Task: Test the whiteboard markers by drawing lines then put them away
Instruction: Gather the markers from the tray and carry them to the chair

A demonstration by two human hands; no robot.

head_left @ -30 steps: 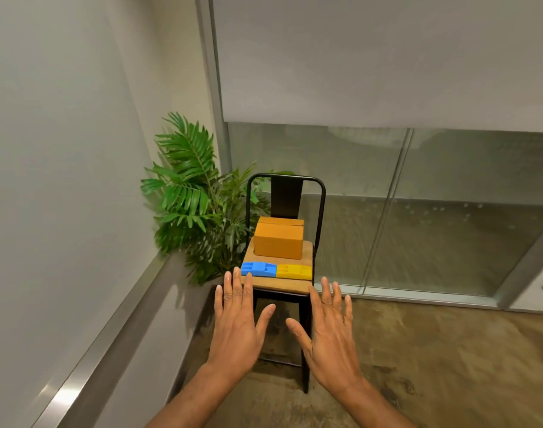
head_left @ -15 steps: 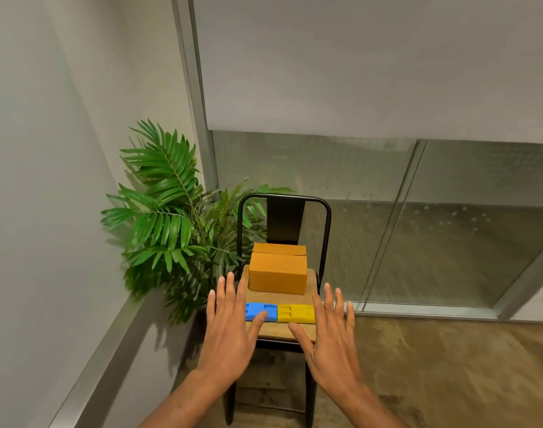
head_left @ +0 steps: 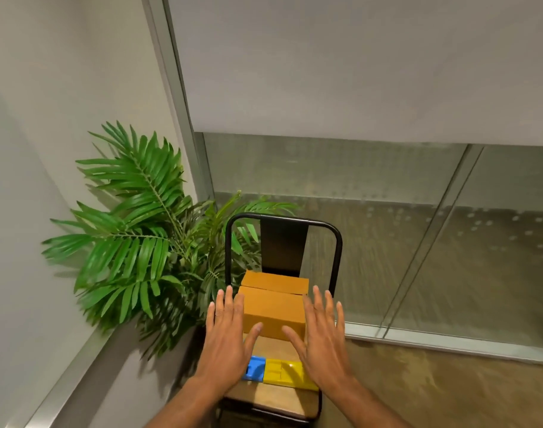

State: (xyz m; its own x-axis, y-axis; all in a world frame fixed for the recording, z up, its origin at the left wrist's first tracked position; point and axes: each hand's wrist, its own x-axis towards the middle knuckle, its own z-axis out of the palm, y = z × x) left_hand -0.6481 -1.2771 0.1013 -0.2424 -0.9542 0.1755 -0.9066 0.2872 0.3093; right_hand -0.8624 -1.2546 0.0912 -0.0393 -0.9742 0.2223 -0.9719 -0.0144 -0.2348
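Observation:
A closed brown cardboard box [head_left: 273, 307] sits on the wooden seat of a black metal chair [head_left: 282, 400]. In front of it lie a blue block [head_left: 255, 368] and a yellow block [head_left: 282, 370], side by side near the seat's front edge. My left hand [head_left: 228, 341] hovers flat with straight fingers at the box's left side, partly covering the blue block. Over at the box's right side, my right hand [head_left: 321, 338] is spread flat too, above the yellow block's end. Neither hand holds anything. No markers are visible.
A green palm plant [head_left: 140, 236] stands left of the chair against a white wall with a metal ledge [head_left: 88, 366]. Behind the chair are frosted glass panels [head_left: 387, 242] and a grey upper panel. Brown floor lies to the right.
The view has closed in on the chair and tilted down. Both hands have moved forward, from the seat's front edge to either side of the cardboard box.

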